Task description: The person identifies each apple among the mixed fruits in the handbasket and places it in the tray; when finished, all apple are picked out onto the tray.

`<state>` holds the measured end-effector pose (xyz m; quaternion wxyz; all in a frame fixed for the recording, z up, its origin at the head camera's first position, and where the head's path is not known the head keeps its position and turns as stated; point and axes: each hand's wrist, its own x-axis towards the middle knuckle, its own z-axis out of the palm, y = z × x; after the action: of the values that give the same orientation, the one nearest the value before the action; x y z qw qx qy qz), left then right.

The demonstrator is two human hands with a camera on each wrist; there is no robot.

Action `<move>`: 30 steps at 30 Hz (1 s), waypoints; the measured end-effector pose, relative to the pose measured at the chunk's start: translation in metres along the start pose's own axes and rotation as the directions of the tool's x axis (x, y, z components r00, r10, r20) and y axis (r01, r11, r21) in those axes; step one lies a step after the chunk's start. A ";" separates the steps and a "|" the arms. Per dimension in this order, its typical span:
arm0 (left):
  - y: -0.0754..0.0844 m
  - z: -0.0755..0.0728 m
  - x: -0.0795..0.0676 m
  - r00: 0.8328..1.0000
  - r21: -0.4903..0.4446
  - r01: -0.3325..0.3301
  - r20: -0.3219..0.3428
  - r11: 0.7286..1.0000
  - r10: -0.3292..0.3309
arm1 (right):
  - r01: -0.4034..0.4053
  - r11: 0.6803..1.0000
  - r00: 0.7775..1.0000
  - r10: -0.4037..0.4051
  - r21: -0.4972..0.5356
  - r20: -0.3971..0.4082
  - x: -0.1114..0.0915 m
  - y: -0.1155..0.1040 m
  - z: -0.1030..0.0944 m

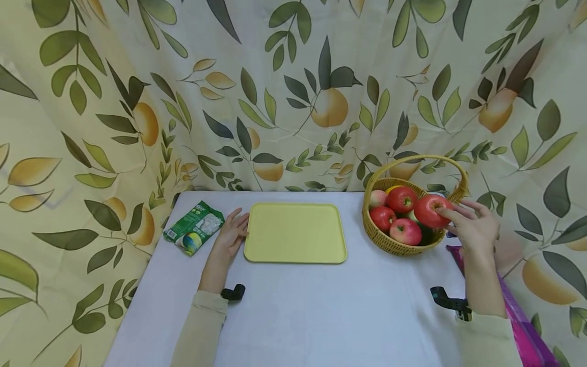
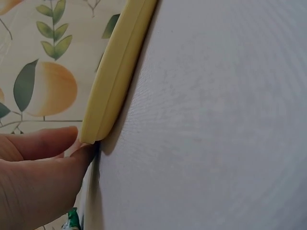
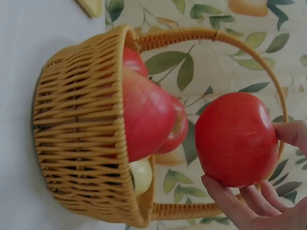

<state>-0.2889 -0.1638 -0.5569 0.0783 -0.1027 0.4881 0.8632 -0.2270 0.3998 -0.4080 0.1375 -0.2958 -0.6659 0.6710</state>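
Observation:
In the head view a pale yellow tray (image 1: 295,233) lies flat on the white table. My left hand (image 1: 233,232) is at its left side, with fingertips right at the rim; the left wrist view shows the thumb (image 2: 53,142) beside the end of the tray edge (image 2: 112,72). My right hand (image 1: 474,224) holds a red apple (image 1: 432,210) between thumb and fingers, over the right side of a wicker basket (image 1: 396,247). In the right wrist view the held apple (image 3: 236,139) is raised above the basket rim. More red and pink apples (image 1: 405,232) fill the basket.
A green packet (image 1: 194,228) lies on the table left of the tray. The basket's arched handle (image 1: 419,158) rises behind the fruit. A pink and purple package (image 1: 523,321) is at the table's right edge. A leaf-and-fruit patterned curtain (image 1: 293,102) hangs behind and at both sides.

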 end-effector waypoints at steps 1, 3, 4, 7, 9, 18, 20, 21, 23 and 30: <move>0.001 0.000 0.000 1.000 -0.004 -0.002 0.001 1.000 0.002 | 0.008 1.000 1.000 -0.008 0.013 0.011 -0.003 -0.002 0.002; 0.002 0.001 0.001 1.000 -0.008 -0.006 0.008 1.000 0.006 | 0.026 0.999 0.999 -0.028 0.041 0.034 -0.008 -0.005 0.004; 0.002 0.001 0.002 1.000 -0.015 -0.006 0.010 1.000 0.006 | 0.038 0.998 0.998 -0.041 0.059 0.047 -0.011 -0.007 0.005; 0.001 0.002 0.004 1.000 -0.010 -0.001 0.012 1.000 0.001 | 0.067 0.989 0.993 -0.080 0.131 0.093 -0.021 -0.013 0.009; 0.001 0.002 0.005 1.000 -0.001 0.006 0.003 1.000 -0.006 | 0.085 0.984 0.987 -0.104 0.154 0.121 -0.028 -0.017 0.014; -0.001 -0.001 0.002 1.000 -0.018 0.015 -0.019 1.000 -0.015 | 0.138 0.968 0.952 -0.188 0.209 0.241 -0.048 -0.020 0.042; -0.001 -0.001 0.002 1.000 -0.022 0.018 -0.020 1.000 -0.019 | 0.149 0.967 0.945 -0.200 0.204 0.258 -0.052 -0.020 0.047; -0.001 0.000 0.001 0.999 -0.023 0.021 -0.025 1.000 -0.021 | 0.155 0.969 0.943 -0.204 0.193 0.264 -0.054 -0.020 0.050; 0.000 -0.001 0.001 0.999 -0.023 0.028 -0.038 0.999 -0.029 | 0.168 0.971 0.939 -0.210 0.169 0.271 -0.057 -0.021 0.057; 0.002 -0.003 0.003 0.998 -0.005 0.044 -0.050 0.999 -0.045 | 0.186 0.976 0.921 -0.213 0.111 0.325 -0.069 -0.023 0.081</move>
<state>-0.2923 -0.1674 -0.5579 0.0849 -0.1354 0.4856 0.8594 -0.2239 0.2960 -0.3760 0.1011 -0.1024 -0.6793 0.7196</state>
